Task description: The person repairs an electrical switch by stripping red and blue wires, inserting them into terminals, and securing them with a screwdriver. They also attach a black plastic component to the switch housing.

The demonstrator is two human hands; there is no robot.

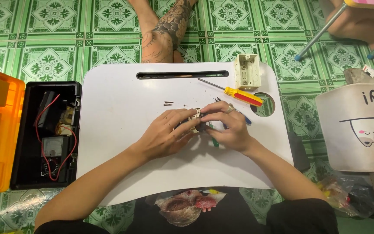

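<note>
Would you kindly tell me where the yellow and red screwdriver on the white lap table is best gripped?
Grip the screwdriver by its thick yellow and red handle, coming from above. It lies flat and clear, with the thin shaft pointing away to the left, near the right hand.

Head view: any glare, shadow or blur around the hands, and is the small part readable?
Head view: even, soft lighting; no harsh glare on the white plastic lap table; a faint shadow lies under the left hand and right hand; the small cream-coloured part is mostly hidden by fingers; slight wide-angle bowing at the edges; the yellow-and-red-handled screwdriver is sharp.
</note>
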